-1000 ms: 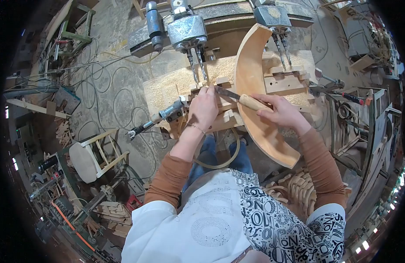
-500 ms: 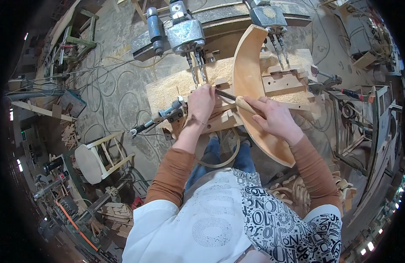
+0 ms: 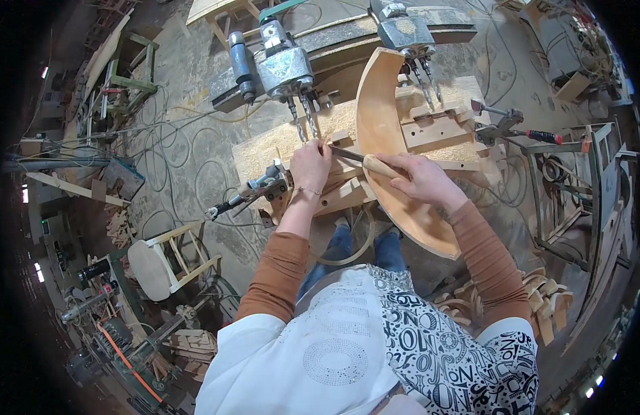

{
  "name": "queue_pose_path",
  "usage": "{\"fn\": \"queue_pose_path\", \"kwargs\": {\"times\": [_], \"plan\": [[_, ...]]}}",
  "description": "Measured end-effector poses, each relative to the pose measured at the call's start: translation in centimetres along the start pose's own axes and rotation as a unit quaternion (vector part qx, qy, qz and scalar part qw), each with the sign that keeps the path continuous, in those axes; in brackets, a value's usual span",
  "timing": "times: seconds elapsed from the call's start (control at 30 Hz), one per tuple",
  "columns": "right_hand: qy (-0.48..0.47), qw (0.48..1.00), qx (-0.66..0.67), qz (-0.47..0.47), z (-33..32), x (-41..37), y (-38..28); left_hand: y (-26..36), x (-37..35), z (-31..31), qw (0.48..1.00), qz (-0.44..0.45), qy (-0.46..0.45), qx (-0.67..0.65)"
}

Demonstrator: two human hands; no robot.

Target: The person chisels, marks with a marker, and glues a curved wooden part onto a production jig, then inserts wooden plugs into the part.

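My right hand (image 3: pixel 427 181) is closed round the pale wooden handle of a file (image 3: pixel 348 153). The thin dark blade runs leftward to my left hand (image 3: pixel 310 166), whose fingers pinch its far end. Under and behind the handle lies a curved wooden piece (image 3: pixel 381 104), a broad crescent tilted across the work fixture (image 3: pixel 344 194). Whether the blade touches the curved piece is hard to see. The left hand sits just below a pair of drill bits (image 3: pixel 303 117), over the sawdust-covered board (image 3: pixel 264 149).
A second drill head (image 3: pixel 406 33) hangs behind the curved piece. Toggle clamps flank the board, one on the left (image 3: pixel 261 183) and one with a red handle on the right (image 3: pixel 503 128). A stool (image 3: pixel 150 270) stands at left; wooden offcuts (image 3: pixel 541 297) lie at lower right.
The view has shifted slightly, so the machine and curved piece appear further left. Both hands keep their hold on the file, with little visible movement against the workpiece.
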State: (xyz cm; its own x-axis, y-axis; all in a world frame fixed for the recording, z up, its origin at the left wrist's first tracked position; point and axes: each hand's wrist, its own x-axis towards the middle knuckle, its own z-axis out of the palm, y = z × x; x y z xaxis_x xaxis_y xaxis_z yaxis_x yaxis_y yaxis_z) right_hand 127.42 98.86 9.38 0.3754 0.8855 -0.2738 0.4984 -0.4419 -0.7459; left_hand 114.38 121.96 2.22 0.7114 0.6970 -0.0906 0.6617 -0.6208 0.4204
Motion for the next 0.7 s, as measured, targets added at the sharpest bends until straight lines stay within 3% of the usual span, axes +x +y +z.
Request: {"fn": "queue_pose_path", "kwargs": {"times": [0.33,0.7], "plan": [[0.025,0.999,-0.002,0.044,1.6,-0.8,-1.6,-1.2,-1.4,-1.9,0.99,-0.096,-0.023,-0.099],[0.055,0.996,0.038,0.052,3.4,-1.3,-1.1,-2.3,-3.3,-2.5,0.997,-0.067,0.038,-0.019]]}}
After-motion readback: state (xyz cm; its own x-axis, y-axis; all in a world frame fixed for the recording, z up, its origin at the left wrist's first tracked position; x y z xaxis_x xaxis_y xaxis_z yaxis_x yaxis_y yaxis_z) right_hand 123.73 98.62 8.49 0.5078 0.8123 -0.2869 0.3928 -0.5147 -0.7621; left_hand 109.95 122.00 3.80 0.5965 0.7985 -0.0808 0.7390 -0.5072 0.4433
